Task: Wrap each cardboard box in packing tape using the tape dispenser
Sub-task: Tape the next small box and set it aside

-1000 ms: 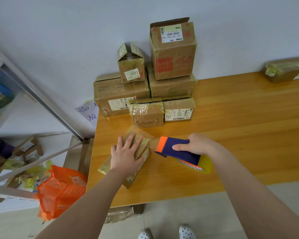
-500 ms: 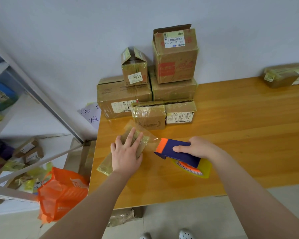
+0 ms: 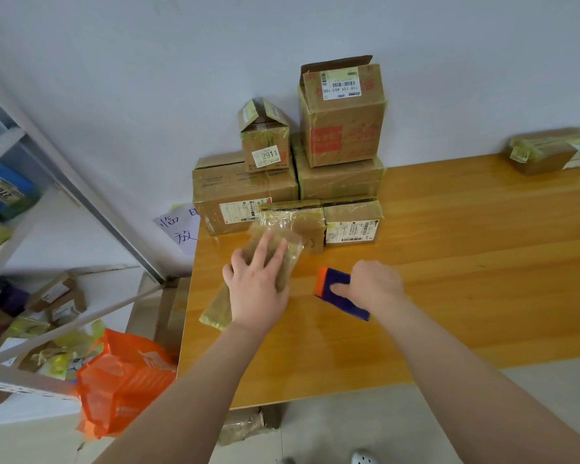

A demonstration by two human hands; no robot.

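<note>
My left grip [image 3: 257,289] lies on the flat box [image 3: 216,311], fingers fairly straight and spread across its top, palm pressing down. I cannot tell whether the thumb hooks under the edge. The box sits slantwise near the left end of the surface [image 3: 466,269], and its far end reaches up toward the stack of boxes [image 3: 340,128] against the wall. It looks glossy, as if some tape already covers it, so I judge this box to be partly wrapped.

My right grip [image 3: 377,288] is clenched round the tape dispenser [image 3: 334,284], just to the right of the box and low over the surface, with its orange nose pointing at the box. Whether a strip of tape joins the two I cannot tell.

To do this pass well, I should pin the box hard with the palm, since that slick skin will want to skate on the varnished wood. Then I should set the orange nose on the near edge, press the tape down first, and draw it across in one even pull without letting it slacken. My spread fingers lie in the tape's path, so they must shift aside before the dispenser arrives. The surface's left edge is close, so any push should go inward.
</note>
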